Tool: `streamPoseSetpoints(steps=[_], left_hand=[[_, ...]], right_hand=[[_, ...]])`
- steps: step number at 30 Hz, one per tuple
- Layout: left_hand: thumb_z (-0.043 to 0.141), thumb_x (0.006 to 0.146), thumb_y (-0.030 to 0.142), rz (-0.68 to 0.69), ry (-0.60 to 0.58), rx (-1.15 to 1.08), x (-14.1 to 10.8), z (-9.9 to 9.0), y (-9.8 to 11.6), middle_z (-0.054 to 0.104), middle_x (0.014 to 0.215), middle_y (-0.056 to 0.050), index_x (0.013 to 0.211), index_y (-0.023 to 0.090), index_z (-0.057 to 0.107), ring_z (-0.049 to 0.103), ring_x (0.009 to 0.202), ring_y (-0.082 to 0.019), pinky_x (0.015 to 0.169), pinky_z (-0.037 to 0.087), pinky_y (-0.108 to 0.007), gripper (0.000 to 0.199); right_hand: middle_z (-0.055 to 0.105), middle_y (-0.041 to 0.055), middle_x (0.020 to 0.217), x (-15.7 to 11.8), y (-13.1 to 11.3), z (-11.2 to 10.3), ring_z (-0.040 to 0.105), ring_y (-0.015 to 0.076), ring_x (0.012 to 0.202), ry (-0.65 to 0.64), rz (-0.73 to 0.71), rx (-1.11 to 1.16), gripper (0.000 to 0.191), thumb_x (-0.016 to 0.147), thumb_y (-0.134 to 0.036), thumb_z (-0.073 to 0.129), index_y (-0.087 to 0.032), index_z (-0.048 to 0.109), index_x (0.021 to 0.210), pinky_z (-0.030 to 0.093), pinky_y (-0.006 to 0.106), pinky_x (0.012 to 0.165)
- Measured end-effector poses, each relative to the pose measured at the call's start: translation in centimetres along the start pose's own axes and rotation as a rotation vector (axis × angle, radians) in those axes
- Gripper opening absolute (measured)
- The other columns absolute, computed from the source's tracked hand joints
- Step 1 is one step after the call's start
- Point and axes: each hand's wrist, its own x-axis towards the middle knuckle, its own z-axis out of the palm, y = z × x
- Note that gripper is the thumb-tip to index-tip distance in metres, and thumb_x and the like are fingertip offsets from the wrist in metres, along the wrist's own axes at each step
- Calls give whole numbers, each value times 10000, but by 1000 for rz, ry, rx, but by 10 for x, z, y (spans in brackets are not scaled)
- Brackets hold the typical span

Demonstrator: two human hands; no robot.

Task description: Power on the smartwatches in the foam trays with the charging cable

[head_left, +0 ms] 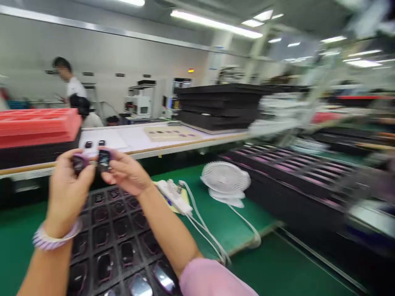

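My left hand (69, 185) is closed on a small dark glossy piece with a purple edge (79, 163), pinched between thumb and fingers. Close beside it, my right hand (125, 168) grips a similar dark rectangular piece (104, 159), its shiny face towards me. The two pieces are held up near each other, apart. Below my forearms lies a black compartment tray (116, 246), with dark glossy pieces in its cells, such as one near the middle (105, 267). My arms hide part of the tray. Motion blur keeps the exact kind of the pieces unclear.
A white fan (226, 181) and a white power strip (175, 196) with cables rest on the green table (212, 224). Black trays (293, 164) are stacked at right. Red trays (37, 121) and black foam blocks (219, 105) stand on the shelf ahead. A person (74, 86) is beyond.
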Motion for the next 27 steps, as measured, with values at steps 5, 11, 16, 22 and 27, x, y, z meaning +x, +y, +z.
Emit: streamPoseSetpoints(steps=[5,11,16,22,27], left_hand=[[604,797,329,31,-37,43,2,12,2,678,1005,-51,1166,202,544,661,878,-175,807,538,-293,395],[609,814,313,58,-28,-26,-3,11,2,653,944,-31,1163,194,535,639,804,-146,763,526,-268,375],[612,810,314,39,-50,19,-2,11,2,648,965,-38,1168,193,526,630,831,-153,763,512,-266,387],[609,820,353,16,-45,-30,-3,12,1,640,987,-42,1188,191,515,639,885,-166,799,507,-279,413],[622,801,346,32,-33,-10,-3,12,3,642,955,-36,1158,177,542,616,833,-156,772,489,-276,403]], right_hand=[[707,39,1044,-2,-2,-4,500,103,576,90,-31,-122,563,663,-438,864,-270,680,1168,415,254,488],[687,43,1023,-7,0,2,471,103,570,116,-43,-176,531,673,-454,865,-277,695,1144,418,278,515],[667,36,1002,-7,0,2,459,107,588,103,-52,-195,502,684,-450,863,-286,709,1133,421,282,522],[673,42,1034,-7,1,3,443,101,602,78,-45,-186,467,702,-437,854,-287,716,1121,412,274,528],[678,42,976,-6,0,5,428,109,590,100,-53,-149,474,663,-408,884,-265,740,1091,396,270,508]])
